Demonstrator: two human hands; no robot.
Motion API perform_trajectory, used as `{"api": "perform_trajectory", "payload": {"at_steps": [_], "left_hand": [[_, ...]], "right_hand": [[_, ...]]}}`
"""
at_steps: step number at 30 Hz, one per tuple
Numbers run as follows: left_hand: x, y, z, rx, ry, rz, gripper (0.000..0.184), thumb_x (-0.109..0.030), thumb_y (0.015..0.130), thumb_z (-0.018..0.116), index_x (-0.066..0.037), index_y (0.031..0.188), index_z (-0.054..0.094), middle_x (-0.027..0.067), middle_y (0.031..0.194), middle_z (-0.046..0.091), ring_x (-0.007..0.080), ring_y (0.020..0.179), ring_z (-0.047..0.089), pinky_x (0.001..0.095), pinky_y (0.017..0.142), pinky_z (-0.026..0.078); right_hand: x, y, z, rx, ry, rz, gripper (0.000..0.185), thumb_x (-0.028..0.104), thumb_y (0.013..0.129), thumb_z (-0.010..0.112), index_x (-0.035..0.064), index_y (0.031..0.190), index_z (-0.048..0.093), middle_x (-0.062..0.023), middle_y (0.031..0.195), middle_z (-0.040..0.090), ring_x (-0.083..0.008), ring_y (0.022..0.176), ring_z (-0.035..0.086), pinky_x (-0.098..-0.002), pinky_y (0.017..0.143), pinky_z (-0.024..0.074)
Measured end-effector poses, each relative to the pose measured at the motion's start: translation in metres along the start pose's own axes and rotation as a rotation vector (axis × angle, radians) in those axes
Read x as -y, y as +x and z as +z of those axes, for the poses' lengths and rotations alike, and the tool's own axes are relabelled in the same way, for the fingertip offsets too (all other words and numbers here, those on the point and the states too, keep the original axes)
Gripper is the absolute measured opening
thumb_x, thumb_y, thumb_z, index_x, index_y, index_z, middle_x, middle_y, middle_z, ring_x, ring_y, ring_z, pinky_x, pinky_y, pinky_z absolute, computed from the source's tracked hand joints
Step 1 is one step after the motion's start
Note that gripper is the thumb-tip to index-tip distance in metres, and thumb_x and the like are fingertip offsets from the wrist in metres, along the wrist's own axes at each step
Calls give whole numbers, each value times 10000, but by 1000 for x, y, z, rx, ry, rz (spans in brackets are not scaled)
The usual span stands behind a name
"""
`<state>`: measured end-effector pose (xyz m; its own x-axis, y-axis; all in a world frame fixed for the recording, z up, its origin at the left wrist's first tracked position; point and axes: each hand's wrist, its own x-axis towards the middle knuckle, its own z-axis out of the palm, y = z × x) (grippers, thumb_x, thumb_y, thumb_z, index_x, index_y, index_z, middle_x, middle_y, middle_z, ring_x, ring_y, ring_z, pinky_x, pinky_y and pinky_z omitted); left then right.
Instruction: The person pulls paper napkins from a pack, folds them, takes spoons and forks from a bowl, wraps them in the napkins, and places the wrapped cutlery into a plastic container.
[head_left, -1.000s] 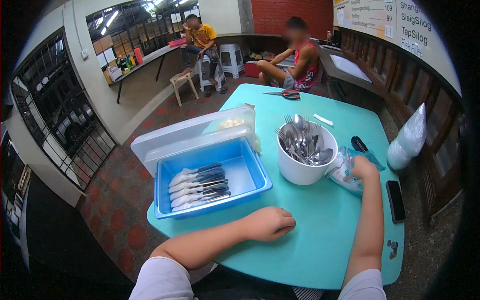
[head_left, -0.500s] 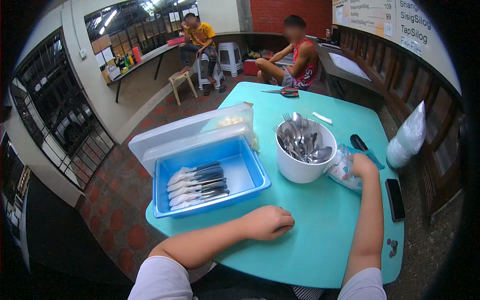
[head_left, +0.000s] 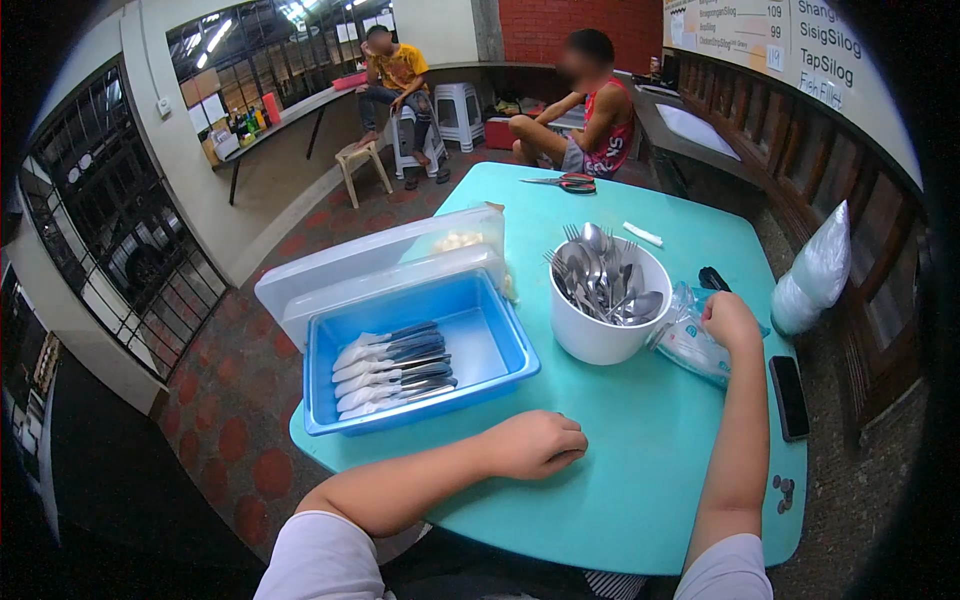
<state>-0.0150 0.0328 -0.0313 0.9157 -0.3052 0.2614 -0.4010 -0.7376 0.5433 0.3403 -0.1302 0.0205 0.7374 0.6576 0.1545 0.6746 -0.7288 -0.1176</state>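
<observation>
My left hand rests on the turquoise table, fingers curled closed; whatever they may hold is hidden. My right hand is closed above a clear and teal plastic pack with white contents, and I cannot make out what is in its fingers. Left of that pack stands a white bucket full of metal spoons and forks. A blue tray holds several cutlery sets side by side, their lower ends wrapped in white. Its translucent lid leans upright behind the tray.
Scissors lie at the table's far edge, a white strip nearer. On the right are a black phone, coins, a dark object and a plastic-wrapped roll. Two people sit beyond the table.
My right hand has risen slightly and drawn right off the plastic pack, uncovering more of its white contents. My left hand stays in place.
</observation>
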Motion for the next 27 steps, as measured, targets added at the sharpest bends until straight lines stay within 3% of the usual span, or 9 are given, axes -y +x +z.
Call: {"api": "perform_trajectory", "payload": {"at_steps": [4,7,13,22,27], "left_hand": [[0,0,0,2,1,1,137,-105,879,624,-1,969,630,161,879,635,360,829,631,466,738,507],[0,0,0,-3,-5,2,135,-104,878,624,-2,966,628,159,874,633,360,828,630,467,735,505],[-1,0,0,-2,5,9,120,-104,876,626,-10,951,622,156,862,627,357,815,628,468,720,502],[-2,0,-1,3,-9,-8,133,-103,876,627,-9,970,632,159,896,641,359,840,633,466,729,507],[0,0,1,13,-6,-4,134,-104,877,627,-12,974,630,158,896,640,357,841,632,469,731,506]], "right_hand": [[3,-6,-13,74,50,55,147,92,686,792,13,720,673,-182,753,687,-301,720,686,-411,675,537],[13,-17,-38,90,47,79,149,126,696,790,35,762,692,-173,803,704,-317,784,697,-416,723,548],[34,-42,-79,-34,117,70,180,144,724,789,17,785,678,-188,816,694,-332,778,685,-435,699,530],[58,-75,-115,-332,166,-66,169,140,767,723,-9,824,667,-206,830,683,-359,812,676,-426,737,524],[71,-92,-128,-587,102,-231,163,143,802,706,-4,853,655,-197,769,665,-338,727,656,-434,654,491]]}}
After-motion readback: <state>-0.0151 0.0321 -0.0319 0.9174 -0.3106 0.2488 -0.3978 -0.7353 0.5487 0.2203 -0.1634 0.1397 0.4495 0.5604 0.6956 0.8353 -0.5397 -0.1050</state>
